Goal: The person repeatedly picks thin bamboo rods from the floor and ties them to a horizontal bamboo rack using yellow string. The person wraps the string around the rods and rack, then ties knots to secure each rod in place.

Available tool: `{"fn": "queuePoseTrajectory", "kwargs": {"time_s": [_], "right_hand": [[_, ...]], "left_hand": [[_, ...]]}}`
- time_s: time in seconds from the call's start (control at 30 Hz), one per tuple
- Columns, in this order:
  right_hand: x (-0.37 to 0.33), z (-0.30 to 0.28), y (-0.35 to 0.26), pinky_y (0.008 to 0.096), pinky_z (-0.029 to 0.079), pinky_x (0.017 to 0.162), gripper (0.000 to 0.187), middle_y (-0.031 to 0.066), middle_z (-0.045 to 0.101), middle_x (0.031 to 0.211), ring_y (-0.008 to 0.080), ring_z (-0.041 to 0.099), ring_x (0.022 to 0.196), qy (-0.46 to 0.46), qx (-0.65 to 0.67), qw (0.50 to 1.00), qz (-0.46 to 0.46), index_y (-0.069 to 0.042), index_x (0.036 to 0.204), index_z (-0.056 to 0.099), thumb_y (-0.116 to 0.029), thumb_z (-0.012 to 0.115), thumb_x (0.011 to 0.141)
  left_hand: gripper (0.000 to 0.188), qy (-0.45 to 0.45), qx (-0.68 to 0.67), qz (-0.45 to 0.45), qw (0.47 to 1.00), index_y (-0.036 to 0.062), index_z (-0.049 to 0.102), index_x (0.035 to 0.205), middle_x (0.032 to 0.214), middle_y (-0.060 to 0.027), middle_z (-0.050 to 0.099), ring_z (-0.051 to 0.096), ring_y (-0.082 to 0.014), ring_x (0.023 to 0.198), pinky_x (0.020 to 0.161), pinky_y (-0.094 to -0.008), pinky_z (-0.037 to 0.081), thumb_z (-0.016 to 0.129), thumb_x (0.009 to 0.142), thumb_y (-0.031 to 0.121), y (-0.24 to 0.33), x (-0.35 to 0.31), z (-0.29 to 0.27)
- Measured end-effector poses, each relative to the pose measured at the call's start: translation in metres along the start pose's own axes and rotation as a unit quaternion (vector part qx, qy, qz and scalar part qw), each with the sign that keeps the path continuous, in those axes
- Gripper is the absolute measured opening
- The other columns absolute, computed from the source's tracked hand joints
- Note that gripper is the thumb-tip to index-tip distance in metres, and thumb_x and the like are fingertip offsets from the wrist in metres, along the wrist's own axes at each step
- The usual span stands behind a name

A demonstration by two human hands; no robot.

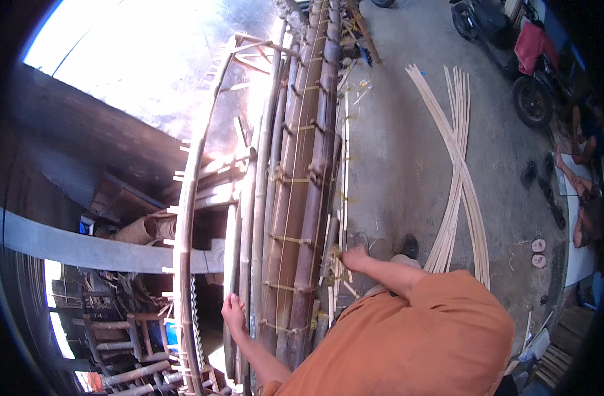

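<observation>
A long rack of brown bamboo poles (292, 158) runs away in front of me, with yellow ties (288, 239) knotted across it at intervals. My left hand (233, 311) is on the rack's left side, beside a pale bamboo pole (232, 264). Its fingers are curled together; whatever they pinch is too small to make out. On the other side, my right hand (355, 259) reaches to the rack's right edge. Its fingers close at a tuft of yellow tie strips (336, 253), above short pale sticks (338, 280).
Long pale bamboo strips (457, 158) lie crossed on the concrete floor (388, 138) to the right. A motorbike (533, 99) with a red cloth stands at far right, near another person's bare legs (582, 191). A curved bamboo frame with pegs (183, 264) stands left, above stacked bamboo (117, 327).
</observation>
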State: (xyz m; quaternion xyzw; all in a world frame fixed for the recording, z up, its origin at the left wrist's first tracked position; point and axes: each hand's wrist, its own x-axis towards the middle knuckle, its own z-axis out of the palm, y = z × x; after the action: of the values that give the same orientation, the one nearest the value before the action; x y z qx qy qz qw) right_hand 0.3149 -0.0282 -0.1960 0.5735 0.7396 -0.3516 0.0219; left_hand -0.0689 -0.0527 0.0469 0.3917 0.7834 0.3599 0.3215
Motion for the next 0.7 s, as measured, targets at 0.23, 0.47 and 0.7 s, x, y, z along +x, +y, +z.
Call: {"fn": "queuePoseTrajectory", "kwargs": {"time_s": [0.23,0.47,0.7], "right_hand": [[0.014,-0.021,0.112,0.0506,0.047,0.089,0.039,0.0157,0.068,0.11,0.0295,0.066,0.102,-0.25,0.007,0.968,0.021,-0.007,0.106,0.07,-0.034,0.054,0.083],[-0.041,-0.094,0.217,0.0443,0.05,0.079,0.048,0.0141,0.07,0.102,0.0287,0.066,0.093,-0.225,0.117,0.961,0.114,-0.004,0.103,0.069,-0.046,0.052,0.089],[-0.084,-0.105,0.345,0.043,0.048,0.078,0.042,0.0203,0.066,0.087,0.0315,0.063,0.083,0.277,0.456,0.812,0.235,0.0,0.087,0.065,-0.041,0.055,0.091]], "left_hand": [[0.035,-0.06,-0.074,0.025,0.995,0.0039,0.057,0.124,0.098,-0.0049,0.064,0.059,-0.0089,0.073,0.061,-0.0208,0.045,0.055,0.099,0.029,0.094,-0.02,0.089],[0.037,-0.214,-0.007,0.12,0.969,-0.0008,0.056,0.126,0.1,-0.0056,0.066,0.059,-0.0102,0.082,0.07,-0.0236,0.047,0.055,0.098,0.024,0.228,-0.024,0.244],[0.041,-0.451,0.065,0.222,0.862,-0.0035,0.053,0.13,0.111,-0.0097,0.065,0.062,-0.0132,0.091,0.079,-0.0268,0.05,0.055,0.098,0.023,0.312,0.0,0.465]]}}
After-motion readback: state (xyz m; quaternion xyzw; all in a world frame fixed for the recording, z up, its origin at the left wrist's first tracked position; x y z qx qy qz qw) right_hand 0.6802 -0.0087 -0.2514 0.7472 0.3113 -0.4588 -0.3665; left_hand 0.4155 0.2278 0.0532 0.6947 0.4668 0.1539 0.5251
